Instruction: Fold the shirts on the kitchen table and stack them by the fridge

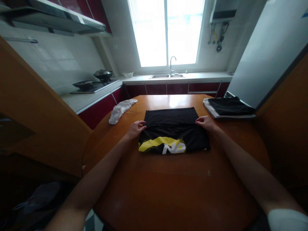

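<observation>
A black T-shirt (pixel 168 130) with a yellow and white print lies partly folded on the wooden table. Its folded-over edge runs crosswise between my two hands. At the left end of that edge, my left hand (pixel 136 129) pinches the cloth between thumb and fingers. My right hand (pixel 205 123) grips the opposite end in the same way, on the right side. The printed part faces up on the near side, and a plain black part lies flat beyond the fold.
On the round table (pixel 168 192), a crumpled white cloth or bag (pixel 122 110) lies at the far left. Folded black and white clothes (pixel 228 107) are stacked at the far right. Behind stand a counter with a sink (pixel 160 76), a stove with pans (pixel 103 74) and a fridge (pixel 267 48).
</observation>
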`<state>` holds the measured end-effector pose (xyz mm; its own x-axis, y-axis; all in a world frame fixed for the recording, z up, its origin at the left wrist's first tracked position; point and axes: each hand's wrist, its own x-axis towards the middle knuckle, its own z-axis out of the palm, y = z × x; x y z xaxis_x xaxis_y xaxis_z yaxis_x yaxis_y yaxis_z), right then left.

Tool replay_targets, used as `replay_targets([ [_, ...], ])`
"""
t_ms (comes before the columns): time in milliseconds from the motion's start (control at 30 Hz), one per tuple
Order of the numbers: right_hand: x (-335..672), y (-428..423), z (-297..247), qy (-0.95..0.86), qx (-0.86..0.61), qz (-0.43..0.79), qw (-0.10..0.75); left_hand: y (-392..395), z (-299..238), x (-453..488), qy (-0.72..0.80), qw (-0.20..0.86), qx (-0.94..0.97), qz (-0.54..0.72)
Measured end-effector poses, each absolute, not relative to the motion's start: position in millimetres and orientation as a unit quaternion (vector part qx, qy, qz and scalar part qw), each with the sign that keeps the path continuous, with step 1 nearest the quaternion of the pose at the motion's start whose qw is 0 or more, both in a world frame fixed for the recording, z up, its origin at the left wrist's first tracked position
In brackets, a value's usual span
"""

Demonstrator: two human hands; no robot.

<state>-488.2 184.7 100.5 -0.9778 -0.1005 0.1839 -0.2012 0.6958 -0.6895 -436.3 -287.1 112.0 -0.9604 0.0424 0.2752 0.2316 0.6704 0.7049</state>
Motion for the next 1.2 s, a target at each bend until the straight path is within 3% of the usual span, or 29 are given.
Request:
replay_targets([
  [167,-455,196,115,-0.928,0.049,0.33,0.165,-289,133,-391,-0.938,0.102,-0.03,-0.329],
  [333,-388,210,112,-0.947,0.041,0.307,0.087,-289,138,-328,-0.947,-0.021,-0.048,-0.318],
  [567,-336,203,94,-0.942,0.034,0.333,0.002,-286,121,-299,-0.933,0.006,-0.047,-0.357],
  [833,-317,207,95,-0.9,0.045,0.433,0.032,-286,112,-295,-0.897,0.06,-0.061,-0.434],
  [1067,-311,216,88,-0.929,0.07,0.362,-0.005,-303,113,-297,-0.926,-0.058,-0.103,-0.359],
  [1200,-346,214,98,-0.949,0.029,0.309,0.059,-310,122,-329,-0.935,-0.055,-0.06,-0.344],
])
